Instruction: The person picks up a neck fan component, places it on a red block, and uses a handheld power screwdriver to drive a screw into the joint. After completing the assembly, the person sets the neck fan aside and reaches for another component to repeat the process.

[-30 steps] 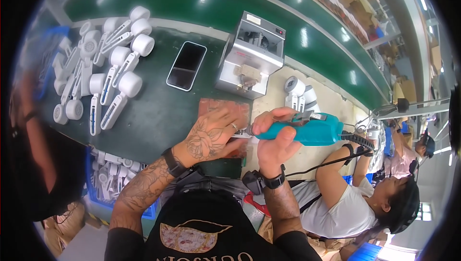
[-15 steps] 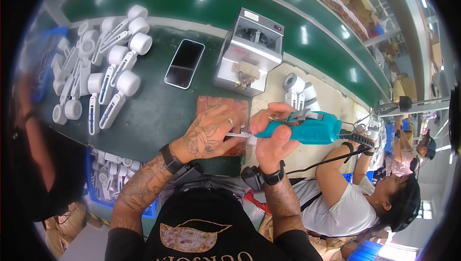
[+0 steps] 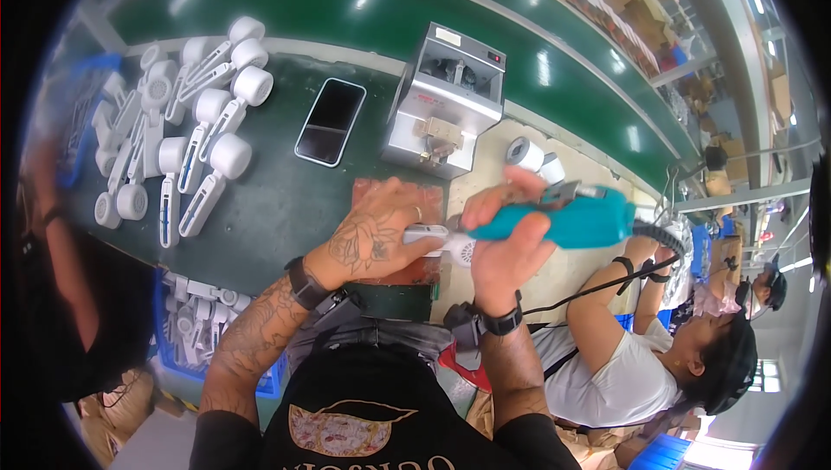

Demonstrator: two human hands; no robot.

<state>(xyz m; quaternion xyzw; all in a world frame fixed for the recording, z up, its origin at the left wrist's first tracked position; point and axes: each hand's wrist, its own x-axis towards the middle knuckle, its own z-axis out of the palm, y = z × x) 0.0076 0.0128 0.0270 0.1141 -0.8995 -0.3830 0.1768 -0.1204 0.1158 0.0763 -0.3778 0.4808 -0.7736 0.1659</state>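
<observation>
A white handheld device with a round grille head (image 3: 464,252) lies under my left hand (image 3: 370,235), whose fingers close on its narrow handle over a reddish-brown mat (image 3: 421,273). In my right hand (image 3: 506,262) is a teal electric screwdriver (image 3: 576,222), held level, its rear end and dark cable to the right. The screwdriver's front end sits just above and beside the device's round head. My right fingers hide the bit, so I cannot tell whether it touches.
Behind the mat stands a grey metal screw feeder (image 3: 446,111), with a phone (image 3: 331,122) to its left. Several similar white devices (image 3: 208,193) are piled at left, others fill a blue crate (image 3: 268,381). White round-headed parts (image 3: 525,153) lie right. A co-worker (image 3: 615,375) sits close on my right.
My right hand has shifted slightly right with the screwdriver, away from the left hand. The white device's grille head now shows between my hands, and more of its handle is visible.
</observation>
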